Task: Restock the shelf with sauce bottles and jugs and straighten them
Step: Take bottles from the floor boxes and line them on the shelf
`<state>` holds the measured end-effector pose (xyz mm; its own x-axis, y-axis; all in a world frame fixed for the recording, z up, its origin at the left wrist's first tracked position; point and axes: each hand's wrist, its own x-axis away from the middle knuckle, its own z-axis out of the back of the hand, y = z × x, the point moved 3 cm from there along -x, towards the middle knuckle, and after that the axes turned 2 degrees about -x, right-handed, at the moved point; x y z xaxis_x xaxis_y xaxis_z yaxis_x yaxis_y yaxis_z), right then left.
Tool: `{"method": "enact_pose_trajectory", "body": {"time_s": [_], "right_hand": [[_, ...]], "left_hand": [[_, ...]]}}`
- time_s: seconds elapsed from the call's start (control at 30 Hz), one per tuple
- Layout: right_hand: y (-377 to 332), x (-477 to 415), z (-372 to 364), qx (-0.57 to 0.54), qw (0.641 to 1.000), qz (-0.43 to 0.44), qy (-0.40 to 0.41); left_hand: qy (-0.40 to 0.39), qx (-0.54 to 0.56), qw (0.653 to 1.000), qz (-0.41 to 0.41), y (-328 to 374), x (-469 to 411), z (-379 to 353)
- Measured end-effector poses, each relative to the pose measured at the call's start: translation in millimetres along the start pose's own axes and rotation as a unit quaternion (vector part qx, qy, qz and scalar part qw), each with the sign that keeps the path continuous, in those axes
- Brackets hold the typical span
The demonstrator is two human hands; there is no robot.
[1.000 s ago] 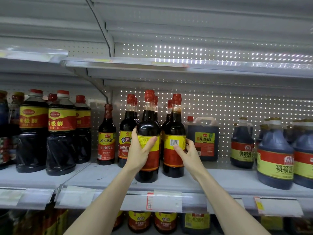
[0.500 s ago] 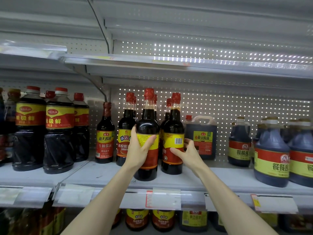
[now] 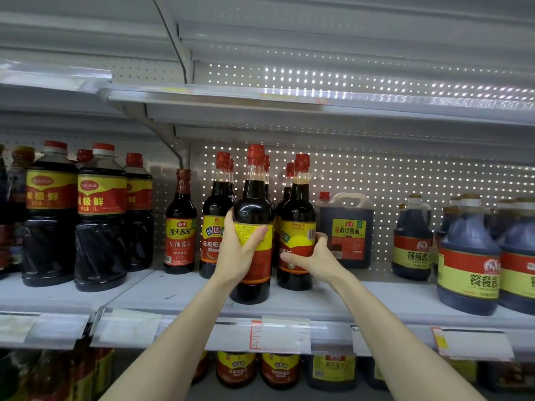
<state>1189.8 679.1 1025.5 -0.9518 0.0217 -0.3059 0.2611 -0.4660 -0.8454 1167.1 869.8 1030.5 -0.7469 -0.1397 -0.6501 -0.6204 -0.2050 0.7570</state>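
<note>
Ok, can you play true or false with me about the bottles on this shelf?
1. The left hand grips the front bottle. True.
2. A square jug with a handle stands to the right of both hands. True.
3. The right hand holds that jug. False: it grips the second bottle, beside the front one.
4. The front bottle has a blue top. False: its cap is red.

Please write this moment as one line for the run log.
left hand: grips front sauce bottle | right hand: grips neighbouring bottle | both bottles upright on shelf | step: straighten
</note>
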Motion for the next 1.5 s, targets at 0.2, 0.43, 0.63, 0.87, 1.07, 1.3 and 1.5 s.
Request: {"method": "enact_pose_trajectory", "body": {"time_s": [0.2, 0.43, 0.63, 0.87, 1.07, 1.3, 1.5], "right_hand": [[0.8, -6.0, 2.3, 0.027, 0.999, 0.000, 0.037], [3.0, -6.4, -2.5, 0.029, 1.000, -0.010, 0.008], [4.4, -14.7, -4.3, -0.010, 1.000, -0.018, 0.002], [8.0, -16.9, -8.6, 0.063, 0.998, -0.021, 0.013], [11.9, -22.2, -8.0, 0.029, 0.999, -0.021, 0.017], [15.1, -24.0, -10.0, 0.067, 0.998, -0.018, 0.011], [17.1, -27.0, -10.8, 0.071, 0.997, -0.013, 0.015]], "left_hand": [[0.000, -0.004, 1.000, 0.002, -3.4, -0.5, 0.6], [0.002, 0.000, 1.000, -0.008, -2.8, 0.0, -0.2], [0.000, 0.005, 1.000, -0.006, -3.0, -1.1, -0.8], [-0.001, 0.015, 1.000, -0.006, -2.6, 1.3, -1.6], [-0.002, 0.014, 1.000, -0.001, -0.1, 2.6, -2.2], [0.000, 0.009, 1.000, 0.007, 0.8, 3.2, -0.8], [-0.003, 0.010, 1.000, 0.006, 2.7, 4.5, -0.9]]}}
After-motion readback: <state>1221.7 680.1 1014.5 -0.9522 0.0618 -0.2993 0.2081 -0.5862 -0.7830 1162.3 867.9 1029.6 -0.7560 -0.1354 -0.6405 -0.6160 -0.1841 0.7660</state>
